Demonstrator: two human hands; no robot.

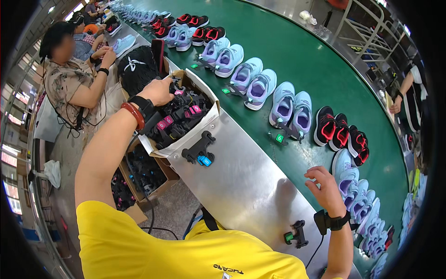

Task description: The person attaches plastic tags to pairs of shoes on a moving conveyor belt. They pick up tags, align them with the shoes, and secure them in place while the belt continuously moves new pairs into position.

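Observation:
My left hand reaches over a white cardboard box of black plastic shoe hangers with pink size tags. Its fingertips are hidden against the hangers, so I cannot see whether it grips one. Bent and parted, the fingers of my right hand hover above the bench edge near the belt, holding nothing. A loose black hanger with blue tags lies on the metal bench beside the box. Another, with a green tag, lies left of my right wrist. The nearest light-blue sneakers have a green-tagged black hanger at them.
Pairs of light-blue and black-red sneakers line the green belt beyond the metal bench. A bundle of black cords stands behind the box. Cartons of hangers sit below. Co-workers work at far left; another person stands right.

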